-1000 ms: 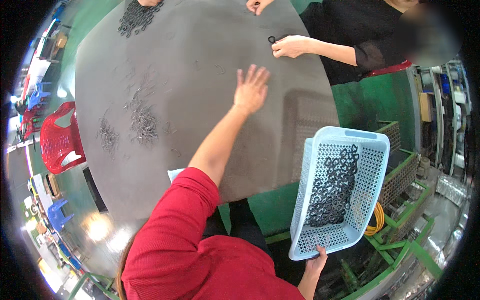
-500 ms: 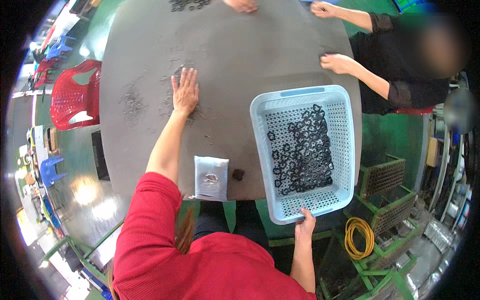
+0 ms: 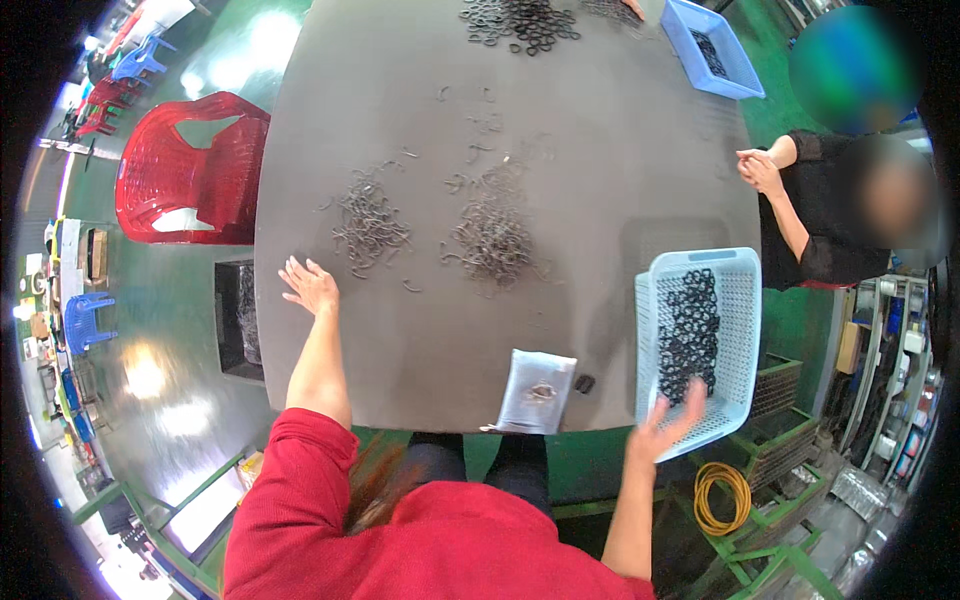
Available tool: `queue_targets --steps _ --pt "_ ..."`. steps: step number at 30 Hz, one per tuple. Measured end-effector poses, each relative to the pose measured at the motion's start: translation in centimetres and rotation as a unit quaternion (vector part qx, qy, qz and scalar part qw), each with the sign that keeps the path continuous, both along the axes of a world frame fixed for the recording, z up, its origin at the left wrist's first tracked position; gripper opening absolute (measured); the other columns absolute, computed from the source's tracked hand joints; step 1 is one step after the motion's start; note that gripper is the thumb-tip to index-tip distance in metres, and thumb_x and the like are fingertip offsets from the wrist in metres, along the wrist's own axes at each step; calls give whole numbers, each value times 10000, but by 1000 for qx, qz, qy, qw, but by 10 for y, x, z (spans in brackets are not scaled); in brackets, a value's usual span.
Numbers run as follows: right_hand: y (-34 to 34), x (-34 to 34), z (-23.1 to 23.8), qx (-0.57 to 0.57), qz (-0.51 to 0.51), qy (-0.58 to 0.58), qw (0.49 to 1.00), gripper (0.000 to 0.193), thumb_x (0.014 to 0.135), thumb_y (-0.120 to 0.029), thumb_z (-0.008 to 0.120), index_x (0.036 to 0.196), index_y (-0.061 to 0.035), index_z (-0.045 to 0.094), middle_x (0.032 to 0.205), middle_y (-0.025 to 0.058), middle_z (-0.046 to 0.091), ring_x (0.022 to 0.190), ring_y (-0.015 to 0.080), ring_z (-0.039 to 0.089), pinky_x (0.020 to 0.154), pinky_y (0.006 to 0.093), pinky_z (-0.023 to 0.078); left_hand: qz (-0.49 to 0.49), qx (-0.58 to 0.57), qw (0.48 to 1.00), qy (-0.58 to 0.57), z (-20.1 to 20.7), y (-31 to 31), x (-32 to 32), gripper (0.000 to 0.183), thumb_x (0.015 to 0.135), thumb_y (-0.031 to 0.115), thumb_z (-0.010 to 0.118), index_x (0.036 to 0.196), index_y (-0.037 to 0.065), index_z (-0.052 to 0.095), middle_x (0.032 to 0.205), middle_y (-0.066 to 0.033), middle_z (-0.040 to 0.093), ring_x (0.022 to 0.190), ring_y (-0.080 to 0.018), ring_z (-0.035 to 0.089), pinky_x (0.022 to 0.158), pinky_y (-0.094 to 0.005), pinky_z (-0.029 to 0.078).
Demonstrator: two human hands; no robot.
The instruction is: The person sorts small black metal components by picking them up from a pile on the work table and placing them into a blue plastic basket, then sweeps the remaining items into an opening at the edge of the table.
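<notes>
My left hand is open, fingers spread, above the left part of the grey table. Two loose heaps of thin dark curly scraps, a left heap and a right heap, lie beyond it to the right. My right hand, slightly blurred, has its fingers apart at the near left corner of a light blue perforated basket. Inside the basket is a layer of black ring-like pieces. Whether this hand touches the rim, I cannot tell.
A clear plastic pouch and a small dark lump lie at the near edge. Far off are black rings and a blue bin. A co-worker's hands are at the right edge. A red chair stands left.
My left hand has left the scraps and moved left. The right hand has let go of the basket's rim. The co-worker's hands have come together. The view has shifted left.
</notes>
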State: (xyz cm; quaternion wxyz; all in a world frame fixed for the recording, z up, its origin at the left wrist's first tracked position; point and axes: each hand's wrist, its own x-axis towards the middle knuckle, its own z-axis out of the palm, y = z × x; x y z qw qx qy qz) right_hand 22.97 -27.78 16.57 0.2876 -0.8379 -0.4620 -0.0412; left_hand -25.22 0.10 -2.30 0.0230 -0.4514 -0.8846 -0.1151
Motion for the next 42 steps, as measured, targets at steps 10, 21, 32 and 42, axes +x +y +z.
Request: queue_targets --steps 10,21,32,42 --pt "262 -132 -190 -80 -105 4 991 554 922 -333 457 1387 -77 301 1428 197 279 1349 367 199 1071 546 151 77 -24 997 14 -15 17 0 492 945 301 342 1405 150 251 1474 -24 230 1385 -220 162 1084 -560 134" --pt "336 -205 -155 42 220 168 960 473 936 -247 441 1371 -87 345 1427 104 336 1356 293 240 1099 485 170 95 -45 992 66 -15 19 -3 478 942 289 367 1395 177 265 1467 -2 250 1376 -202 195 1085 -536 172" --pt "326 -118 -192 -29 -4 2 1000 479 919 -229 451 1359 -91 321 1408 117 342 1329 316 283 1074 529 207 99 -58 992 52 -12 22 5 479 949 295 343 1405 194 237 1480 8 218 1384 -188 166 1096 -523 153" --pt "329 -123 -190 -82 15 -40 996 478 918 -247 452 1357 -117 315 1413 88 335 1327 270 299 1064 518 243 96 -48 993 44 -11 22 3 479 945 289 351 1401 183 250 1479 4 222 1383 -191 169 1091 -532 154"
